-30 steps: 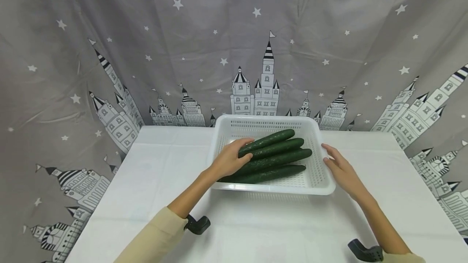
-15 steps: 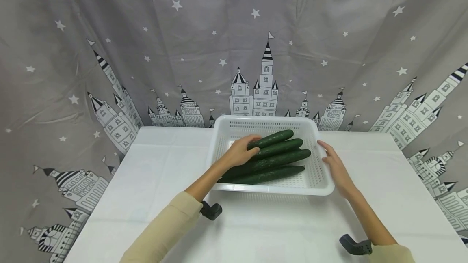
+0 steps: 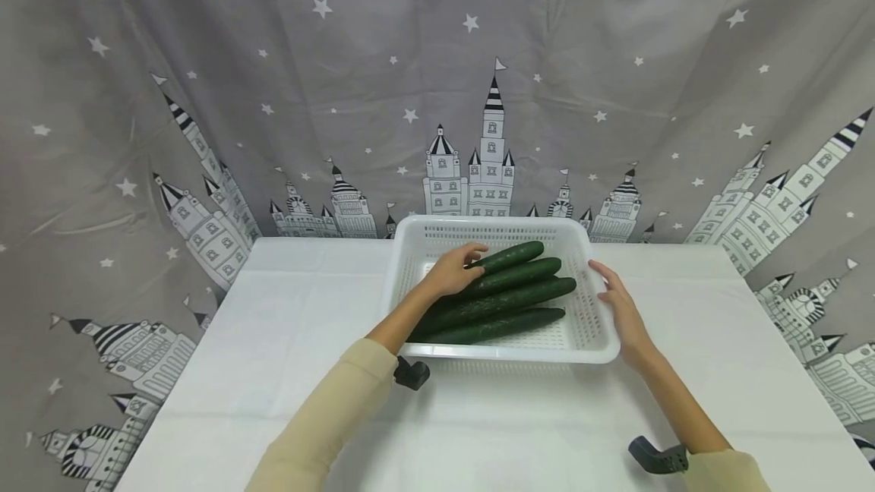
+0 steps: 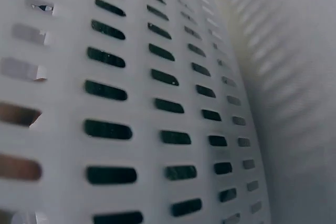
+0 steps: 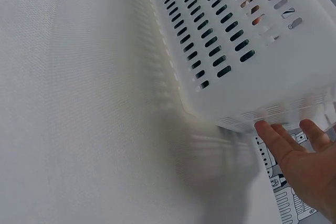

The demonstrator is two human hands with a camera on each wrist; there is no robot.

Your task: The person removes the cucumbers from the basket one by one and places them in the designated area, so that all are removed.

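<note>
Several long dark green cucumbers [image 3: 519,301] lie side by side, slanting, in a white perforated plastic basket [image 3: 506,353]. My left hand [image 3: 447,273] is over the left part of the farthest cucumber [image 3: 516,255], its fingers loosely bent and spread near it; whether they touch is unclear. In the left wrist view, cucumbers show dark through the slots of the basket wall [image 4: 142,119], which mostly hides the hand. My right hand [image 3: 625,321] lies along the basket's right side with extended fingers. Its fingertips touch or nearly touch the wall in the right wrist view [image 5: 302,156].
The basket stands on a white-covered table [image 3: 301,340] near its far edge. Behind hangs a grey curtain [image 3: 383,44] printed with castles and stars. A dark camera mount is on each wrist, the left one [image 3: 412,374] near the basket's front.
My left hand has moved right and slightly away over the cucumbers, its fingers loosening. My right hand stays by the basket's side, shifting slightly. The cucumbers keep their places in the basket.
</note>
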